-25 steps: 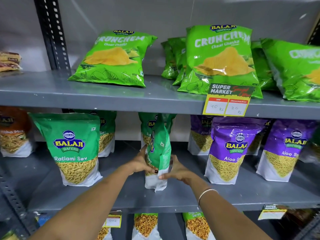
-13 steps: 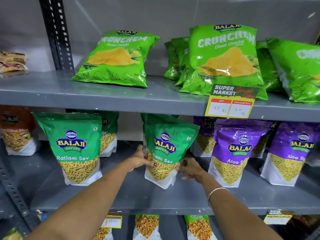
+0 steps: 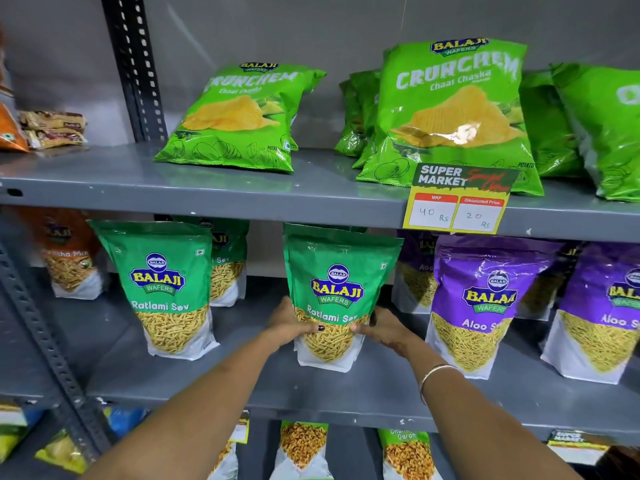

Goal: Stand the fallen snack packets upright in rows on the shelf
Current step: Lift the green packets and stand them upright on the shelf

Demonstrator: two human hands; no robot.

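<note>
Setting: grey metal shop rack, three levels in sight; work is on the middle shelf [image 3: 346, 393].
Packet in hand: green Ratlami Sev pouch [image 3: 337, 296], upright, label facing out, base on the shelf near the front edge, between the left green pouch [image 3: 162, 289] and the purple Aloo Sev pouch [image 3: 485, 303].
Left hand [image 3: 291, 323]: wrapped on the pouch's lower left side, thumb across the front.
Right hand [image 3: 381, 329]: gripping the lower right side, thumb on the front face; a bangle [image 3: 434, 374] sits on the wrist.
Behind: another green pouch [image 3: 225, 261] stands further back on the left; whether one stands directly behind the held pouch cannot be told.
Risk, tipping: the pouch looks top-heavy and soft; if released before the base is flat it would probably fall forward off the edge.
Risk, row line: it stands apart from both neighbours, so nothing props it sideways.
Risk, knock-on: the right forearm passes just beside the purple pouch; a careless pull-back could topple it.
Top shelf: Crunchem bags [image 3: 242, 116] lie back rather than stand, likely undone.
</note>
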